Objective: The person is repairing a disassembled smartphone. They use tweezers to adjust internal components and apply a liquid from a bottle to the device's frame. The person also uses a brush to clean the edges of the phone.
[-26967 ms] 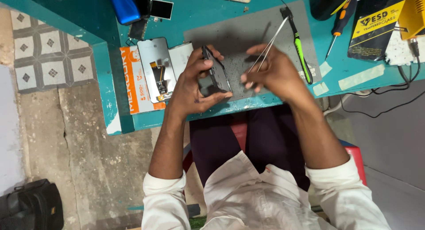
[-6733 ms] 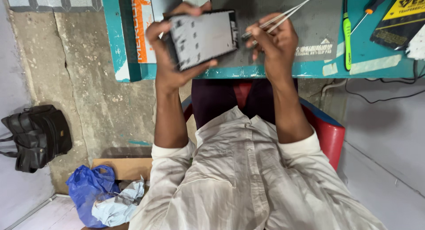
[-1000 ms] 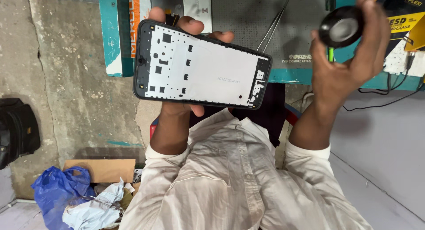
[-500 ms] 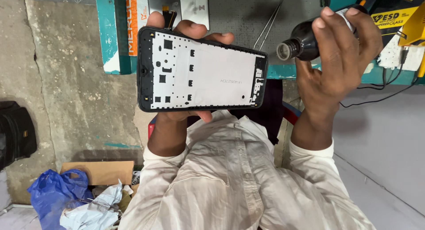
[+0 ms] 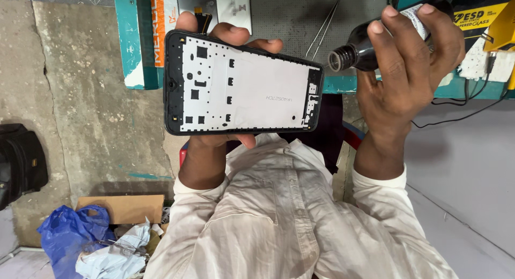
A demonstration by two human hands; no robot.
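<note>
Head view looks down on a phone frame (image 5: 244,86), a black-edged shell with a white inner plate dotted with small black cut-outs, held flat and lengthwise in front of the person's chest, just this side of the bench (image 5: 134,53) edge. The left hand (image 5: 225,96) grips it from behind: fingertips curl over the far long edge and the thumb shows under the near edge.

Just beside the frame's right end, not touching it, is the open mouth of a small dark bottle (image 5: 365,48), tipped so that its neck points toward the frame. The right hand (image 5: 407,70) is wrapped around the bottle's body, with fingers closed over its white label.

Behind both, on the teal bench, lies a grey work mat (image 5: 300,16) with thin metal tweezers (image 5: 324,21) on it. A yellow and black packet (image 5: 483,13) sits at the far right, with black cables (image 5: 466,104) hanging below it. On the concrete floor at left are a black bag (image 5: 19,161), a blue plastic bag (image 5: 70,239) and a cardboard box (image 5: 123,206).
</note>
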